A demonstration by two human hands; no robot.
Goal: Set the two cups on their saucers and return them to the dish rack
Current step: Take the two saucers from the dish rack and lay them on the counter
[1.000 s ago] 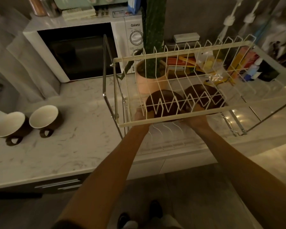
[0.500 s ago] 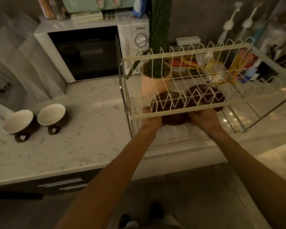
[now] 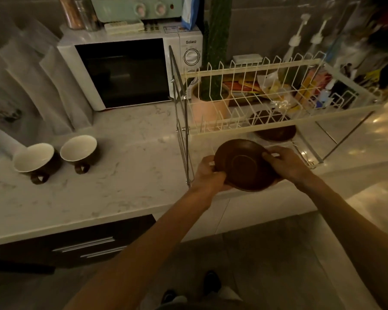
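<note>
I hold a dark brown saucer [image 3: 244, 164] in front of the two-tier wire dish rack [image 3: 251, 72], over the counter's front edge. My left hand [image 3: 207, 173] grips its left rim and my right hand [image 3: 282, 163] grips its right rim. A second brown saucer [image 3: 276, 133] lies on the rack's lower tier, partly behind the upper tier's front rail. Two brown cups with cream insides, one [image 3: 35, 159] further left and one [image 3: 80, 151] to its right, sit side by side on the marble counter [image 3: 126, 175], handles toward me.
A white microwave [image 3: 130, 68] stands at the back of the counter, with a mint toaster oven [image 3: 139, 7] on top. A potted cactus [image 3: 211, 101] sits behind the rack. Bottles and packets crowd the right rear. Dark drawers [image 3: 87, 245] lie below the counter.
Both hands have drawn one saucer out from the rack's lower tier toward me, clear of the wires. The other saucer stays in the rack. The cups have not moved.
</note>
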